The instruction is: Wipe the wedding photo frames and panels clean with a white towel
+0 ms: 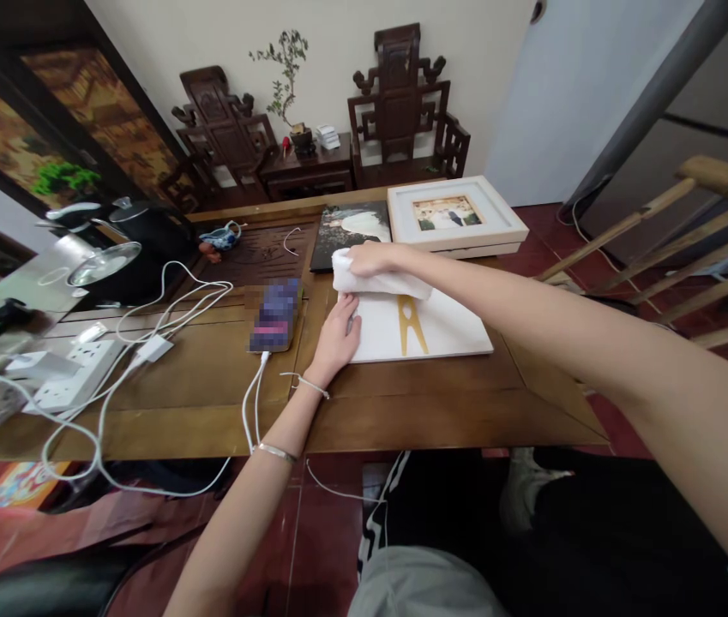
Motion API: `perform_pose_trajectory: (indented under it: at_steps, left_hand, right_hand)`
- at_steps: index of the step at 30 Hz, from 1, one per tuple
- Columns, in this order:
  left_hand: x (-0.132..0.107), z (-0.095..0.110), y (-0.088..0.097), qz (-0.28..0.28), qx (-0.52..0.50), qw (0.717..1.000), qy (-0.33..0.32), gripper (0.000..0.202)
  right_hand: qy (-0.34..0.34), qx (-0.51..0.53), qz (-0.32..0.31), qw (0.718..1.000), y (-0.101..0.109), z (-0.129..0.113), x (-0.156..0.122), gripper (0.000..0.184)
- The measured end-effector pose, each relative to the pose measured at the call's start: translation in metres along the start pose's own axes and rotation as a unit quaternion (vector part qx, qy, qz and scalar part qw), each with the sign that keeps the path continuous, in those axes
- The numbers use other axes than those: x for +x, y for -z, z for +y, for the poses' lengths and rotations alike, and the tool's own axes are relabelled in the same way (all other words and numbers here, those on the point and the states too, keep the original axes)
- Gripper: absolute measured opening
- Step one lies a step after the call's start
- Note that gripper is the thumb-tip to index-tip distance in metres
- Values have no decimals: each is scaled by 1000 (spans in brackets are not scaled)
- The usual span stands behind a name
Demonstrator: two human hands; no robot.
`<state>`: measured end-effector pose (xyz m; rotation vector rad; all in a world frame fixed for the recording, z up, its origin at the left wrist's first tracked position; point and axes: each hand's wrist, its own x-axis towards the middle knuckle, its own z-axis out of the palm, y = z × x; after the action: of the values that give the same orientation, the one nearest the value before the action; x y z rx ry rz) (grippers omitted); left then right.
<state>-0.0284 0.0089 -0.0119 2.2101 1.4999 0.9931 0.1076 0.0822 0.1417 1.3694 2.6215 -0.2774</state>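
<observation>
Wooden table [415,411]: your work lies toward its front edge, with a dark photo panel [328,244] and a white box frame [505,208] just behind.
White board [373,336]: it lies flat before you, its far part under the cloth, its gold A-shaped piece [404,334] showing on the near part.
Right hand [369,259]: your fingers close down on the white cloth [412,286]; their tips are hidden, so how tightly they grip you cannot tell.
Left hand [338,332]: it rests at the board's left edge, fingers stretched out and slightly apart, grasping nothing visible.
Wiping stroke: this looks like wiping, so press lightly and evenly — long passes, cloth flat, no loose fold trailing.
Bracing: let the left palm steady the edge, fingers out of the cloth's path.
Gold edges: go round them gently — a raised rim could snag the cloth.
Phone [275,315]: it lies left of your left hand, so mind its white cable [264,364] with that forearm.
</observation>
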Motion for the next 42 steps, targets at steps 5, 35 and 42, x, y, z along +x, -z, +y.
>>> perform_pose_trajectory:
  at_steps: [5,35,42]
  left_hand:
    - [-1,0,0,-3,-6,1000,-3,41]
    - [0,3,-1,1,1,1000,6,41]
    - [0,-1,-2,6,1,1000,3,40]
  right_hand:
    - [-39,31,-33,998,-1,25,-17,41]
    - [72,58,20,995,-76,76,-193,20]
    - [50,67,33,996,-63,103,-141,11]
